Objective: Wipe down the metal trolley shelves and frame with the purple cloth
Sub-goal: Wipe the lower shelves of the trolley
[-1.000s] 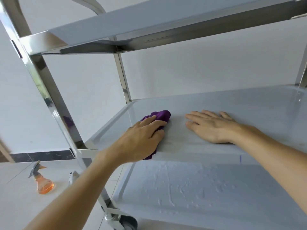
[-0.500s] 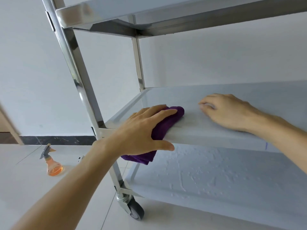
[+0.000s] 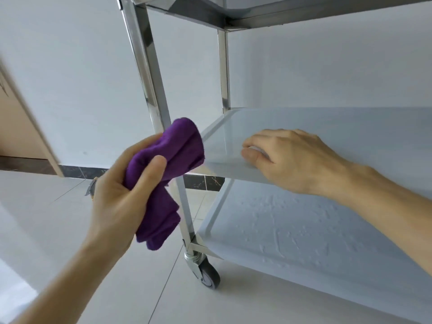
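Note:
My left hand (image 3: 119,195) grips the bunched purple cloth (image 3: 168,160), lifted off the shelf and held just left of the trolley's near-left upright post (image 3: 149,73). The cloth's top end lies against the corner where that post meets the middle shelf (image 3: 339,127). My right hand (image 3: 289,157) rests on the middle shelf's front edge, with fingers curled down onto the surface. The bottom shelf (image 3: 304,242) shows raised droplet streaks. The top shelf's underside (image 3: 257,15) crosses the frame's top.
A caster wheel (image 3: 208,275) sits under the near-left corner on the pale tiled floor (image 3: 46,218). A white wall with a dark skirting strip (image 3: 77,171) stands behind. A wooden panel (image 3: 16,127) is at the far left.
My left hand pulled the cloth off the middle shelf's front-left edge and raised it beside the post. My right hand stayed on the shelf. The view shifted left and lower; the spray bottle is now hidden.

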The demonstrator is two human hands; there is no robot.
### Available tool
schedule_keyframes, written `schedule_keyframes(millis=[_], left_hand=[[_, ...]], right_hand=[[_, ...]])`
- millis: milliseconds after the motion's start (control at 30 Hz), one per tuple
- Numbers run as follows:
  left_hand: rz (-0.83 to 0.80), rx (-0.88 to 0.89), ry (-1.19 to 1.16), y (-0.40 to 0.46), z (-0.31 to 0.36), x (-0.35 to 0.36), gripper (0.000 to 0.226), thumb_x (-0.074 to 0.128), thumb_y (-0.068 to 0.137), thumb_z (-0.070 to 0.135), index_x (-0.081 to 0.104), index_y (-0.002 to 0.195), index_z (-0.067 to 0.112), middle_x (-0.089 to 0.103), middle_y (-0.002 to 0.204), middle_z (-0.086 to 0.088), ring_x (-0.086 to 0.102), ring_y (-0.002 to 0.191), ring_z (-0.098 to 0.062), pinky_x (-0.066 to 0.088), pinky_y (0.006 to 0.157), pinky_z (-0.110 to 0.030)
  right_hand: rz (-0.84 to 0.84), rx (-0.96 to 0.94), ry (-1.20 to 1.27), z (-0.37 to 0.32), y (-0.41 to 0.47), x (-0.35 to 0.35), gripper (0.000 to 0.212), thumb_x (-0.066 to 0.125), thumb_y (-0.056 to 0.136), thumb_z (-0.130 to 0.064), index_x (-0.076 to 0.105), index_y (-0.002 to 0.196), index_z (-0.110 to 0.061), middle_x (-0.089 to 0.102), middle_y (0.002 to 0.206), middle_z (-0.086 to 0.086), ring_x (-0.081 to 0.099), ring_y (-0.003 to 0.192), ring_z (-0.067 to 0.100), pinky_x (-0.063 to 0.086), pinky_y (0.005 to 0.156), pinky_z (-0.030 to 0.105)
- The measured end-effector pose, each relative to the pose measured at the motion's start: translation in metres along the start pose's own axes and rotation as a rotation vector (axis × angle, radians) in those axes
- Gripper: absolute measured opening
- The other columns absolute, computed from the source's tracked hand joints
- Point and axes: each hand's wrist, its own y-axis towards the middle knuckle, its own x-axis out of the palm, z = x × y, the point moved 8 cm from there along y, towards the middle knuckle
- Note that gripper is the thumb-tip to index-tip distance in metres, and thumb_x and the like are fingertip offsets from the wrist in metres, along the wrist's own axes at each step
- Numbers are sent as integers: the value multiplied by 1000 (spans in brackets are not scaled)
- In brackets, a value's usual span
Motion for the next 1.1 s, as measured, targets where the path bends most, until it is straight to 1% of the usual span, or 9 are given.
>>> schedule_keyframes(millis=[67,167,267,333,433,567,767,1000,1100], left_hand=[[181,-117,-199,-19,-21,-27,34,60,94,43,64,124,29,71,102,-19,53,39,-21,44,43,-34],[414,-197,-302,-32,-57,-49,34,58,94,48,63,124,32,69,87,-19,41,33,-24,41,40,-33],[486,-187,-302,-24,-82,-43,41,52,94,52,53,132,36,70,112,-10,52,60,-30,46,51,-37],[455,-208,-237,-11,-96,-22,50,47,92,59,42,139,43,60,132,1,57,93,-35,49,81,-49],[248,-162,-109,7,-106,26,67,43,91,46,17,153,41,29,153,20,31,137,4,27,115,-28],[165,-112,24,11,-119,39,95,50,77,16,0,154,40,24,146,14,30,127,11,38,88,-3],[250,-40,179,25,-128,23,104,75,75,25,9,155,34,27,128,49,32,125,20,32,92,3],[278,-34,169,5,-167,37,100,68,74,10,14,152,41,33,144,33,37,133,1,39,101,-13],[177,-243,97,-41,-221,48,90,66,76,3,26,145,46,56,131,14,57,118,-10,54,92,-39]], right_hand=[[-65,-61,-83,-17,2,15,51,16,92,-58,52,121,-36,57,124,-18,50,119,17,36,94,36],[-110,-88,-165,-23,2,30,58,13,91,-62,36,137,-37,48,137,-16,44,129,16,38,101,40],[-87,-103,-188,-24,0,34,54,15,94,-59,33,140,-36,47,140,-16,43,130,16,41,99,41],[-69,-103,-190,-24,1,35,51,19,95,-57,35,139,-36,48,139,-16,45,129,17,41,97,42],[-45,-112,-217,-26,2,36,49,24,96,-55,39,138,-35,50,138,-15,47,128,18,41,96,42],[-11,-120,-230,-24,4,36,48,30,96,-53,41,138,-34,52,138,-15,48,127,19,42,93,42],[61,-157,-224,-22,3,36,46,35,97,-51,47,137,-30,56,134,-12,54,121,24,47,87,46],[109,-172,-248,-17,7,40,48,32,97,-52,47,136,-29,57,134,-11,57,117,27,48,81,47],[102,-159,-250,-15,9,41,47,30,100,-51,46,138,-29,56,136,-11,56,120,27,47,82,47]])
